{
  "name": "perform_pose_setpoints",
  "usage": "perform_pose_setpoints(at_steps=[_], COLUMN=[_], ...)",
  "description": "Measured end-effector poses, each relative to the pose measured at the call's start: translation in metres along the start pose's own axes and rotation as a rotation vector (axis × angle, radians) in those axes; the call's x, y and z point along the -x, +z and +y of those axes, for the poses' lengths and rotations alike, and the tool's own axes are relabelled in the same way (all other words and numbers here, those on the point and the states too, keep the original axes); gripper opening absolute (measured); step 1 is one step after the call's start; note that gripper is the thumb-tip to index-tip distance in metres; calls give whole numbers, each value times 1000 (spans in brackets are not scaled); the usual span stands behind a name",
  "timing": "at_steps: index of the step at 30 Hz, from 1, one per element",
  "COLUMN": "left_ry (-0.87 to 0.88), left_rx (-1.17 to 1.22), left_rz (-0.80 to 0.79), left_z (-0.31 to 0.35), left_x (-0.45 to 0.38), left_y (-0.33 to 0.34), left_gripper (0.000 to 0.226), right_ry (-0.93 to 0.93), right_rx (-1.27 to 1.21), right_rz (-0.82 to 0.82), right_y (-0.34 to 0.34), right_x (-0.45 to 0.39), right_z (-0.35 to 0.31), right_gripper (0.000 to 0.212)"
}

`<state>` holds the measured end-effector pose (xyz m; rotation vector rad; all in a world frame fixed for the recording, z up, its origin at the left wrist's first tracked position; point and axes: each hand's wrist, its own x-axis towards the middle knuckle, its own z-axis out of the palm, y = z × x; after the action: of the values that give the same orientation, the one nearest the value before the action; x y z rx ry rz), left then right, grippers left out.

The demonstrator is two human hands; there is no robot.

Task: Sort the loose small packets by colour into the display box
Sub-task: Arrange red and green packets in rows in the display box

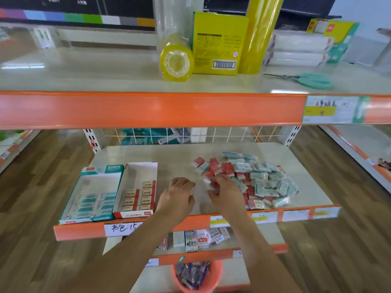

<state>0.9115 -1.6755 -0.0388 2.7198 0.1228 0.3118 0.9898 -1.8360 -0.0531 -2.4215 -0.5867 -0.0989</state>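
Note:
A heap of loose small packets [260, 180], red ones and teal ones mixed, lies on the right half of the middle shelf. My right hand [224, 191] rests on the heap's left edge, fingers closed on red packets [212, 182]. My left hand [177, 195] hovers just left of it, fingers curled, with nothing visible in it. On the shelf's left stand two open display boxes: a teal box [105, 171] holding teal packets in rows, and a red box [135, 213] holding red packets in rows.
The orange front rail [88, 231] of the middle shelf runs below the boxes. The top shelf carries yellow tape rolls [176, 60], a yellow carton [218, 43] and teal scissors [313, 80]. An orange bucket [196, 275] stands below.

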Motion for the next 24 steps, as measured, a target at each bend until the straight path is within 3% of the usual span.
perform_pose_setpoints(at_steps=[9,24], left_ry=[33,-20], left_rx=[52,158], left_rz=[11,17], left_z=[-5,-11], left_x=[7,8], left_y=[14,15], left_gripper=[29,42], right_ry=[-65,-98], right_rx=[15,-158], right_rz=[73,-11], right_y=[5,8], right_x=[5,14], right_z=[11,0], right_gripper=[24,14])
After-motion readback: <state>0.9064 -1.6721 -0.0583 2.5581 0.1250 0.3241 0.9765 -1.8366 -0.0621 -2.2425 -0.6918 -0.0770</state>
